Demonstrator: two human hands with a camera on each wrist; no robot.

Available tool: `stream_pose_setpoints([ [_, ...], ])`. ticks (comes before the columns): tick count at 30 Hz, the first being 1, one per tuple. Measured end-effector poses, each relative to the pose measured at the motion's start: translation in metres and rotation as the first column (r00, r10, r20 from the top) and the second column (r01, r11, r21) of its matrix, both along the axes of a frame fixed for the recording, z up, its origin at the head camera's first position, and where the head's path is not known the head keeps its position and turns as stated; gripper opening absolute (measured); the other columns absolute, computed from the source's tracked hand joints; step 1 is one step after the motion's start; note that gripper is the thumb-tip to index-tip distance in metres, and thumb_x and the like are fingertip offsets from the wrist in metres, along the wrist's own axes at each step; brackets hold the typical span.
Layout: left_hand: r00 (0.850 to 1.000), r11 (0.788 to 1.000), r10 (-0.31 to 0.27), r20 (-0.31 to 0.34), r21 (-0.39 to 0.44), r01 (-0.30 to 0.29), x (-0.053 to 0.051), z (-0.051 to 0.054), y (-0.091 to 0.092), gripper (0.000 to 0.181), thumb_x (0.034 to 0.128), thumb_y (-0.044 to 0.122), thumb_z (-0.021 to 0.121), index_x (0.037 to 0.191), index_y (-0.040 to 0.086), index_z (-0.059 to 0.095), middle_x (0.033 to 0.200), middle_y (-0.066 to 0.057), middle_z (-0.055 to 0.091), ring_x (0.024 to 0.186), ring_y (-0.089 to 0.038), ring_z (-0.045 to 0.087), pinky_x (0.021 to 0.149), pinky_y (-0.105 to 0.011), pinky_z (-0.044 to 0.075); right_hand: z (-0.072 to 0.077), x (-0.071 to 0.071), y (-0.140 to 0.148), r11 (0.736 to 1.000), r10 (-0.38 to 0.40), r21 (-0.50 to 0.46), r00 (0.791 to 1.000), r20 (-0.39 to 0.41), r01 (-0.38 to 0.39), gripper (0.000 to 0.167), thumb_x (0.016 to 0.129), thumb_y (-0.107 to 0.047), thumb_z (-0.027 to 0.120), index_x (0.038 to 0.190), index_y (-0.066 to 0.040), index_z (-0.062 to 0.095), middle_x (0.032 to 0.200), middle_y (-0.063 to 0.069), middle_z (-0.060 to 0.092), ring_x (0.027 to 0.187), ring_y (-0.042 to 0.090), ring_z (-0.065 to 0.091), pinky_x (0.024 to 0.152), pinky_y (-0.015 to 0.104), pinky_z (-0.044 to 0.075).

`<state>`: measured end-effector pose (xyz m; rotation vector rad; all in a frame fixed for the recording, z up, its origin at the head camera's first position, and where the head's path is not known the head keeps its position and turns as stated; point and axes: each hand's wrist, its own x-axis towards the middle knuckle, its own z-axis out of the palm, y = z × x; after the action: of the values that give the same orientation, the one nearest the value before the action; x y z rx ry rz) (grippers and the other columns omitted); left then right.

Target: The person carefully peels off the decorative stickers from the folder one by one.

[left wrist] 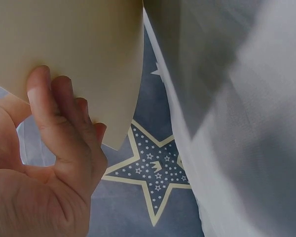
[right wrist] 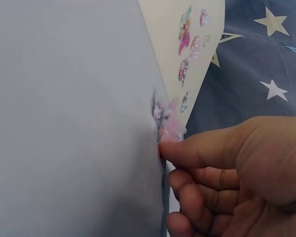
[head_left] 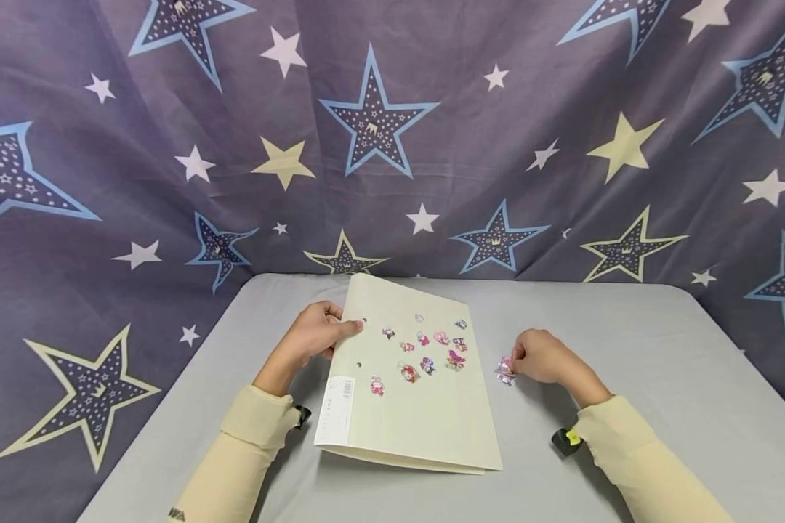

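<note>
A cream folder (head_left: 425, 425) is raised and tilted above the table, with small colourful cartoon stickers (head_left: 427, 365) scattered over its face. My left hand (head_left: 314, 333) grips its left edge, thumb on the front beside the punched holes; in the left wrist view the fingers (left wrist: 59, 123) lie against the back. To the right of the folder, my right hand (head_left: 543, 356) pinches shiny pink and purple stickers (head_left: 504, 373) between thumb and fingertips. They look blurred in the right wrist view and are apart from the folder; their exact number cannot be told.
A white label (head_left: 335, 410) with a barcode is at the folder's lower left corner. Under everything is a table with a grey cloth (head_left: 628, 349). A dark curtain (head_left: 419, 174) printed with stars hangs behind and at the sides.
</note>
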<state>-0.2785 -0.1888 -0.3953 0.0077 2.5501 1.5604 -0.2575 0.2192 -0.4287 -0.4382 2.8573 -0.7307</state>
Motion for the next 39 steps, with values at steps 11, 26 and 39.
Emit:
stream_pose_setpoints([
  [11,1.0,1.0,0.005,0.002,-0.022,-0.005,-0.001,0.0,0.0,0.042,0.0902,0.026,0.079,0.111,-0.002,0.056,0.082,-0.015,0.069,0.059,-0.023,0.07,0.051,-0.037,0.059,0.002,0.001,-0.01,0.993,-0.047,0.102,0.995,-0.084,0.056,0.021,0.09,-0.012,0.075,0.073,-0.011,0.062,0.072,0.0,0.059,0.067,0.019,0.053,0.061,0.034,0.045],
  [26,1.0,1.0,0.007,0.001,-0.018,-0.007,0.002,0.002,0.002,0.042,0.0902,0.025,0.079,0.111,-0.003,0.055,0.082,-0.015,0.07,0.059,-0.023,0.07,0.05,-0.036,0.059,-0.003,0.006,-0.033,0.995,-0.022,0.084,0.969,-0.247,0.044,0.012,0.091,-0.007,0.075,0.082,-0.004,0.068,0.072,0.002,0.062,0.065,0.016,0.055,0.062,0.036,0.051],
  [39,1.0,1.0,0.007,0.005,-0.023,-0.007,0.0,0.001,0.001,0.042,0.0901,0.025,0.079,0.111,-0.003,0.055,0.082,-0.016,0.069,0.059,-0.024,0.07,0.05,-0.037,0.059,-0.002,0.017,-0.05,0.999,0.014,0.049,0.963,-0.269,-0.001,0.01,0.092,-0.005,0.073,0.085,-0.003,0.067,0.072,0.001,0.06,0.063,0.015,0.051,0.057,0.031,0.047],
])
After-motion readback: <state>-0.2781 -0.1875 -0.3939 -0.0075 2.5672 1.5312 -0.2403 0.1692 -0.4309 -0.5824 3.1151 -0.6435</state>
